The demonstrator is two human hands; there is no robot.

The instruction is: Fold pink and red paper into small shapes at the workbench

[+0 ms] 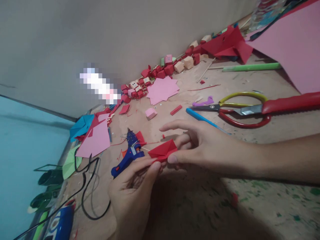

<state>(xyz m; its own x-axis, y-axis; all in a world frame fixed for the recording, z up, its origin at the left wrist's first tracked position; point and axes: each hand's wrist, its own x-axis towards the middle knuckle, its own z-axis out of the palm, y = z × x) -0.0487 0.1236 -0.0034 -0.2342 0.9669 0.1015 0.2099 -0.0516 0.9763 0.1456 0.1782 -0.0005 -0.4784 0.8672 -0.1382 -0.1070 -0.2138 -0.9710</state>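
Observation:
A small folded piece of red paper [163, 150] is held between both hands, low in the middle of the head view. My left hand [136, 188] pinches its lower left edge between thumb and fingers. On its right side, the thumb and curled fingers of my right hand [192, 145] grip it, while the index finger stretches out to the left. Just behind the left hand lies a blue hot glue gun [131, 150], its nozzle pointing away from me. A red paper scrap [140, 137] is partly hidden by the glue gun.
Scissors [240, 108], a red-handled cutter [290, 103] and a blue stick [202, 116] lie to the right. Pink sheets [163, 89] and many small paper cubes [168, 69] line the wall. The glue gun's black cable [83, 196] loops at left. A pink sheet [292, 43] covers the far right.

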